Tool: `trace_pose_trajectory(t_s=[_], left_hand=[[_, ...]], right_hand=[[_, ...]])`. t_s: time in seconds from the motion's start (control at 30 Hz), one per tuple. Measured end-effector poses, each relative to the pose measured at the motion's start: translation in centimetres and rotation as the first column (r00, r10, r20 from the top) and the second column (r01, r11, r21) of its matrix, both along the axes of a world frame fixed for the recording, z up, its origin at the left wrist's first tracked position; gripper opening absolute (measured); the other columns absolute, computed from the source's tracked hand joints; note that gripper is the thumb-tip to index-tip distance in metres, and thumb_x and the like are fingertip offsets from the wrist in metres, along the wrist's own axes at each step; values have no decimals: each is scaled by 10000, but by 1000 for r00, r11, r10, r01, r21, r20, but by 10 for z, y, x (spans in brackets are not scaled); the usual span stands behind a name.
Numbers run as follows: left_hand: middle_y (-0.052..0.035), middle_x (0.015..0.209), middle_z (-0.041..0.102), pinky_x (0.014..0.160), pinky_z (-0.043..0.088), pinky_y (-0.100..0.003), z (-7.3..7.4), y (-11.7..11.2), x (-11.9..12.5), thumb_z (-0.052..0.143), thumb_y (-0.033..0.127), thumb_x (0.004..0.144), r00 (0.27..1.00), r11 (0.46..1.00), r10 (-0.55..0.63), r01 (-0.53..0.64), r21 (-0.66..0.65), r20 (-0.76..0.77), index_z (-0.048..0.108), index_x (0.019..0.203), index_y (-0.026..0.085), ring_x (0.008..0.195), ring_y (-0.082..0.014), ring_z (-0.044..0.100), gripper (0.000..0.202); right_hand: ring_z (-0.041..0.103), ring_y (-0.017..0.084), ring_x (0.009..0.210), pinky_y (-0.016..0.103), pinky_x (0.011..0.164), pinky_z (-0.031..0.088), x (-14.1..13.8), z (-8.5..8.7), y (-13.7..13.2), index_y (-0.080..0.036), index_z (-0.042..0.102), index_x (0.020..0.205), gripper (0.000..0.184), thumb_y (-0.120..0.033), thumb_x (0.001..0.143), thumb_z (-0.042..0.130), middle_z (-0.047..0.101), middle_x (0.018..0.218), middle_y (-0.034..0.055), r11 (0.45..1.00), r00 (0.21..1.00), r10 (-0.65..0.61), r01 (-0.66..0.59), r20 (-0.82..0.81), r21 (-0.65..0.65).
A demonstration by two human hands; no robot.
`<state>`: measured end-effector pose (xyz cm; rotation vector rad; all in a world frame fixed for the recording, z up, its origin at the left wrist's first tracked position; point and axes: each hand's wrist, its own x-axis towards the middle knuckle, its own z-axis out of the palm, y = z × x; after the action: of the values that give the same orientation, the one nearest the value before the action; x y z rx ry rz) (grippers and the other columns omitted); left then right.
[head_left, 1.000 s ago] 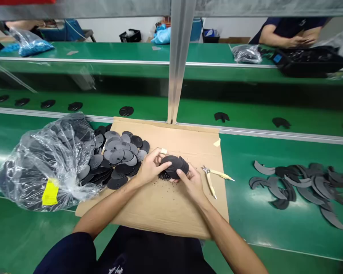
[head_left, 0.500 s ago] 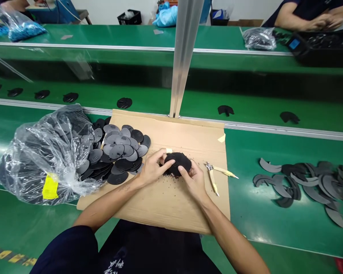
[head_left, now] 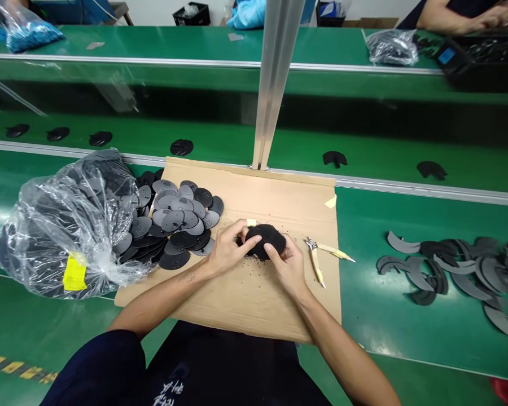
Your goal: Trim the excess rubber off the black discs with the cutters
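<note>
Left hand (head_left: 227, 252) and right hand (head_left: 288, 269) pinch a round, matte black plastic disc (head_left: 266, 241) between their fingers above the flat cardboard sheet (head_left: 254, 293). Similar smooth discs (head_left: 178, 223) spill from a crinkled clear bag (head_left: 63, 225) at the sheet's left edge.

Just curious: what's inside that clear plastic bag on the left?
The plastic bag holds dark round discs like the spilled pile beside it. Glare and crumpled film hide how many; a yellow label sits outside.

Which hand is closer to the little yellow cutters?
Right. The right hand grips the black disc just beside the cutters; the left hand holds the disc's far side, nearer the disc pile.
</note>
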<state>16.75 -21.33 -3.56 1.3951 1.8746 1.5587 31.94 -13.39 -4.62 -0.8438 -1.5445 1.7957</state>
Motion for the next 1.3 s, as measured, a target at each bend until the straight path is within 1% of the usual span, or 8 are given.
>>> trace_pose_trajectory(t_s=[0.33, 0.4, 0.47, 0.53, 0.67, 0.87, 1.07, 1.3], left_hand=[[54, 641, 492, 598, 428, -185, 0, -2, 5, 697, 381, 935, 999, 998, 14, -11, 55, -52, 636, 852, 183, 573, -81, 469, 224], [43, 680, 529, 633, 455, -192, -1, -3, 5, 701, 400, 935, 1000, 1000, -1, 1, 25, 2, 673, 997, 186, 609, -92, 501, 224], [11, 778, 601, 696, 493, -215, -2, -3, 5, 690, 438, 942, 994, 997, -60, 64, -34, 93, 649, 1205, 187, 681, -112, 556, 366], [-37, 877, 650, 730, 513, -245, -1, -2, 3, 659, 481, 957, 979, 986, -149, 159, -56, 142, 655, 1229, 174, 758, -142, 598, 410], [-73, 892, 661, 696, 501, -258, 7, -2, -2, 646, 443, 974, 969, 969, -247, 247, 23, -9, 725, 1003, 153, 811, -170, 621, 302], [-57, 885, 651, 704, 509, -264, 19, -4, -8, 673, 268, 968, 905, 943, -247, 306, 129, -346, 680, 1069, 169, 795, -158, 605, 141], [-75, 952, 655, 725, 547, -262, 27, -5, -10, 661, 316, 978, 898, 924, -295, 355, 143, -326, 669, 1149, 168, 850, -163, 638, 226], [-90, 974, 659, 744, 567, -255, 28, -9, -6, 664, 228, 970, 905, 915, -297, 361, 178, -305, 667, 1142, 139, 865, -159, 645, 194]], right_hand=[[596, 166, 749, 273, 670, 517, 0, 0, -2, -200, 665, 983, 409, -580, 861, 757, 656, 844, 14, 993, 997, -63, 59, 35, 99], [570, 157, 715, 265, 639, 495, 0, 0, -3, -200, 656, 962, 392, -574, 879, 739, 630, 808, 5, 988, 997, -69, 64, 35, 139], [557, 151, 698, 262, 632, 487, 1, 1, -4, -206, 645, 939, 365, -560, 898, 724, 611, 781, -5, 980, 997, -72, 66, 29, 186], [565, 152, 698, 264, 638, 494, 3, 1, -5, -213, 641, 927, 332, -536, 912, 716, 615, 771, -9, 969, 998, -67, 60, 22, 238], [651, 189, 765, 307, 690, 554, 6, 6, -3, -226, 674, 963, 259, -482, 935, 701, 700, 847, 27, 938, 1000, -19, 11, 19, 347], [721, 244, 913, 413, 854, 604, 10, 12, 12, -246, 742, 995, 109, -322, 943, 684, 761, 992, 78, 848, 998, 57, -48, -2, 528], [735, 240, 885, 394, 778, 627, 11, 12, 11, -247, 757, 1028, 131, -239, 966, 643, 771, 1004, 87, 771, 996, 80, -30, -50, 636], [740, 223, 828, 352, 708, 632, 12, 13, 10, -227, 772, 1043, 126, -238, 967, 672, 772, 983, 93, 727, 988, 151, -80, -45, 682]])
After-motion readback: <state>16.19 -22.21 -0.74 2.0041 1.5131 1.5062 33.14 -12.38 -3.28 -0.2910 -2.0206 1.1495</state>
